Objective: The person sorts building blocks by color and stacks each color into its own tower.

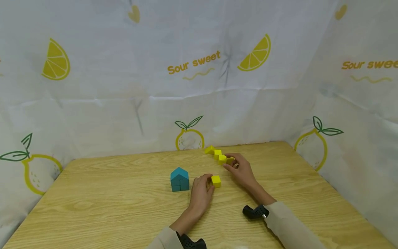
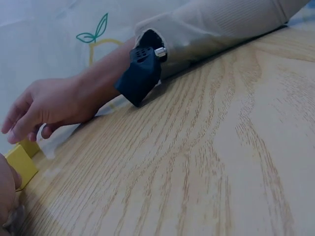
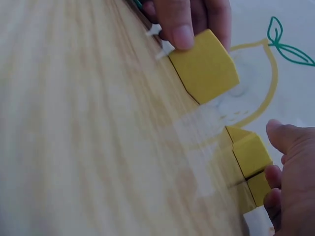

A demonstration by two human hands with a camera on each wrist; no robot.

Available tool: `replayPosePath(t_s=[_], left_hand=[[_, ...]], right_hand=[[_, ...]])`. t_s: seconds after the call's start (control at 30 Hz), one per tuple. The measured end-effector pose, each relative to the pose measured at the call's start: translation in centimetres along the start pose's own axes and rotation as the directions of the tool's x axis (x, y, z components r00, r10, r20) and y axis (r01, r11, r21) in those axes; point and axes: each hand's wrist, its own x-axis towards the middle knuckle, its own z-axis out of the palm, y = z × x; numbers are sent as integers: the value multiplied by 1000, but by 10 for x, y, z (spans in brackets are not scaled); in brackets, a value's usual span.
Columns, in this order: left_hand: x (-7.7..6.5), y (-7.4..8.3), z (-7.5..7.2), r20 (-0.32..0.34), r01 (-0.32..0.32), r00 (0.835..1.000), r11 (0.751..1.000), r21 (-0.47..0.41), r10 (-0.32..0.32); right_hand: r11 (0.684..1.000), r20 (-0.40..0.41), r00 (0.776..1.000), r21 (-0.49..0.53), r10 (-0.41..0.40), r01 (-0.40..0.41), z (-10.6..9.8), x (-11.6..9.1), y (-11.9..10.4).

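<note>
Head view, left hand [image 1: 201, 191]: rests on the table [image 1: 93, 204], fingers curled round a single yellow block [image 1: 216, 181] and touching its left side.
Head view, right hand [image 1: 240, 169]: lies palm down further back, fingers curled onto the near end of a row of yellow blocks [image 1: 218, 155].
Head view, row: runs diagonally away from the right hand toward the back wall, the blocks touching one another.
Head view, single block: sits on the wood between the two hands, apart from the row.
Head view, teal blocks [image 1: 179, 179]: a small house-shaped stack just to the left of the left hand, not touched.
Head view, surroundings: white cloth with lemon prints [image 1: 189, 136] hangs behind and beside the table; a dark wrist mount [image 1: 255, 211] sits at each cuff.

Left wrist view, right hand [image 2: 47, 105]: reaches over the wood, fingers bent downward; what they hold is hidden here.
Left wrist view, yellow block [image 2: 20, 164]: at the left edge, with a fingertip of the left hand [image 2: 6, 189] against it.

Right wrist view, left hand [image 3: 189, 19]: thumb and fingers pinch the single block [image 3: 204, 66] from above, the block resting on the table.
Right wrist view, right hand [image 3: 293, 182]: fingers curl against the row of blocks [image 3: 251, 164] at the lower right.
</note>
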Motion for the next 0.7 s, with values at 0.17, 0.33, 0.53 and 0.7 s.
replayPosePath(t_s=[0.17,0.33,0.53,0.7], left_hand=[[0,0,0,1,0,1000,1000,0,0],[0,1,-1,12,-1,1000,1000,-11,1],[0,1,-1,12,-1,1000,1000,-9,1],[0,0,0,4,-5,1000,1000,-6,5]], right_hand=[[1000,18,1000,-15,25,-25,1,6,7],[998,38,998,-44,42,-40,3,11,10],[997,73,996,-65,56,-51,7,13,13],[994,53,998,-109,-21,26,11,14,16]])
